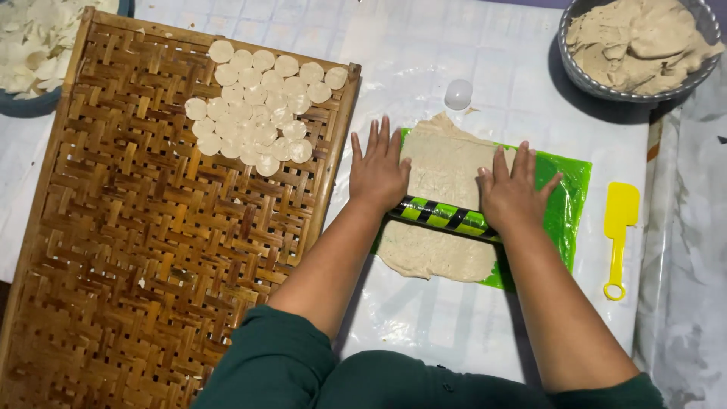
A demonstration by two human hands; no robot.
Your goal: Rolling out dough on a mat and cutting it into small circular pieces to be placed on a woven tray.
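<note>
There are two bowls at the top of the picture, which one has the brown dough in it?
The grey bowl at the top right corner holds the brownish dough lump. The blue bowl at the top left holds pale white scraps instead.

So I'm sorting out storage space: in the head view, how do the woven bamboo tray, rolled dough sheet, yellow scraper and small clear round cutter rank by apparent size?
Largest to smallest:
1. woven bamboo tray, by far
2. rolled dough sheet
3. yellow scraper
4. small clear round cutter
All lie flat on one surface, so nearness to the camera hardly skews this.
</note>
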